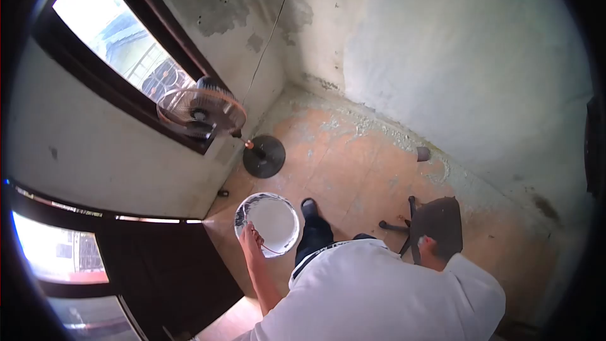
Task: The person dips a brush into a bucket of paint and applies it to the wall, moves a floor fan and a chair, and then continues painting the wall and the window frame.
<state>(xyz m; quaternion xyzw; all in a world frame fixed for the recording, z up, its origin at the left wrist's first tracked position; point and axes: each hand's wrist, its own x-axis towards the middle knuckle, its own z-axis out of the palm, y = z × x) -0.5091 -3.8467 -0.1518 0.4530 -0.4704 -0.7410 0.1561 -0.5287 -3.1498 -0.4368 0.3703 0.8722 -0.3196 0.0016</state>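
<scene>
Evidently gripped the white bucket point(273, 220) by its thin wire handle point(269, 251) with the left hand point(251, 236), fingers point(248, 228) clenched round it, so hung level, mouth-up, low over the floor point(353, 170) beside the shoe point(308, 207). Laid the right hand point(431, 247) at the dark chair point(439, 218) — could not tell its grip.

Items shown, by count: one white bucket point(273, 220); one standing fan point(201, 112) on one round black base point(264, 156); one dark chair point(437, 221); one small cylindrical pot point(423, 153) at the wall's foot; one window point(113, 31); one dark door point(164, 271); one shoe point(309, 207); one left hand point(251, 238) plainly visible.
</scene>
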